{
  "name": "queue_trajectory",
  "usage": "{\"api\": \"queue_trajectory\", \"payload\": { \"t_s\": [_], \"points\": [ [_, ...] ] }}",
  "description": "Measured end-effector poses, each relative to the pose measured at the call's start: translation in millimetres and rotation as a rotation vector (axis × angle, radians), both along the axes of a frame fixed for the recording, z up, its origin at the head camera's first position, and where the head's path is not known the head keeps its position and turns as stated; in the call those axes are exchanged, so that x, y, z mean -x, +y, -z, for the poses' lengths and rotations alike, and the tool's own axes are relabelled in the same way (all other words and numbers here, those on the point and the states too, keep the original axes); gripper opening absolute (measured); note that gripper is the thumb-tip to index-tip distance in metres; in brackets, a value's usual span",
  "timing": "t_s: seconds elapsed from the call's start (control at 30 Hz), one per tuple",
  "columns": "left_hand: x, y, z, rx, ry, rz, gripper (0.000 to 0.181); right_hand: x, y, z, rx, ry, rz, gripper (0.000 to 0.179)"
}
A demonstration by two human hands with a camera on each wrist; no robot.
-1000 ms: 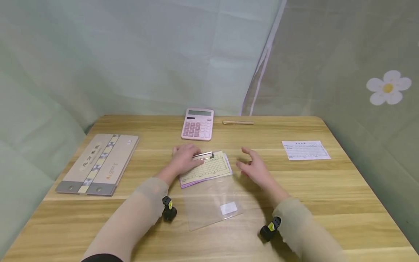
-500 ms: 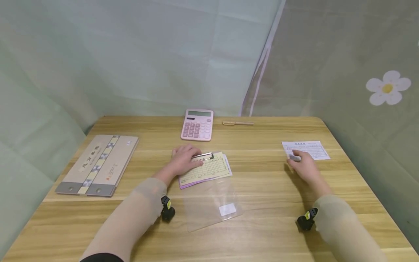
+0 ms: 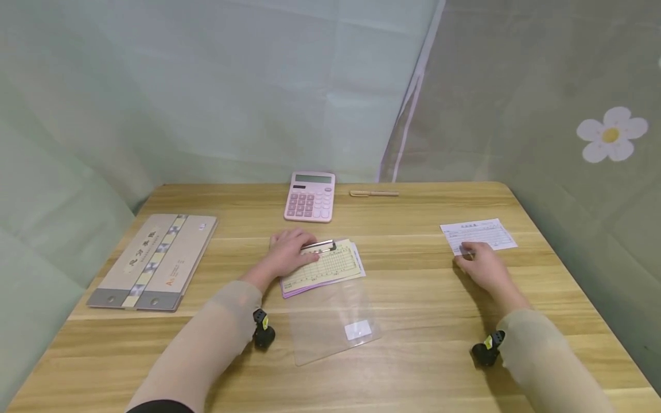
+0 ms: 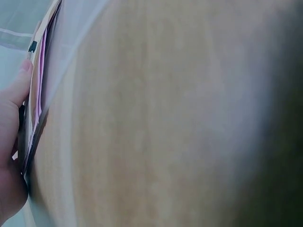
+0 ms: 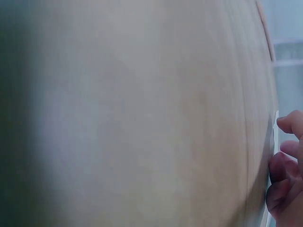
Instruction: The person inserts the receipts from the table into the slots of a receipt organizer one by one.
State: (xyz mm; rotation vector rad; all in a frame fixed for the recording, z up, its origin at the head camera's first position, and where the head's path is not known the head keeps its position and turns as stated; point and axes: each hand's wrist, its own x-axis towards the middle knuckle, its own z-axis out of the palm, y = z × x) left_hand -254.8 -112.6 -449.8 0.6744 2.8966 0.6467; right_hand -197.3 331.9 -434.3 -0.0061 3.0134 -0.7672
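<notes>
A clear clipboard [image 3: 330, 338] with a metal clip [image 3: 320, 246] lies at the table's middle. Under the clip is a stack of slips, a pale yellow form [image 3: 330, 267] on top, with purple and white edges showing. My left hand [image 3: 289, 252] holds the clip end, thumb over the papers; the thumb [image 4: 21, 82] also shows beside the stack in the left wrist view. On the right, my right hand [image 3: 482, 264] pinches the near left edge of a white printed slip [image 3: 480, 232]. Its curled fingers [image 5: 281, 165] show at the right edge of the right wrist view.
A pink calculator [image 3: 310, 197] stands at the back, with a tan pen [image 3: 374, 194] to its right. At the left lies a beige and grey file folder [image 3: 155, 258]. Light fabric hangs behind the wooden table [image 3: 413, 355].
My right hand has travelled right from beside the clipboard to the white slip, which has since shifted and turned slightly. The left hand has stayed on the clipboard.
</notes>
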Motion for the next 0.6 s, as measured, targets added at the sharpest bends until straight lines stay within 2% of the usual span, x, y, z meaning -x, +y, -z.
{"api": "queue_trajectory", "payload": {
  "t_s": [0.27, 0.43, 0.6],
  "points": [
    [0.7, -0.8, 1.3, -0.007, 0.017, 0.013, 0.047, -9.0, -27, 5.2, 0.048, 0.073, -0.100, 0.051],
    [1.7, -1.3, 3.1, -0.007, 0.015, 0.018, 0.047, -16.3, -42, 3.6, 0.081, 0.091, -0.166, 0.049],
    [2.1, -1.2, 3.3, -0.006, 0.014, 0.013, 0.045, -17.4, -44, 1.4, 0.104, 0.099, -0.183, 0.047]
  ]
}}
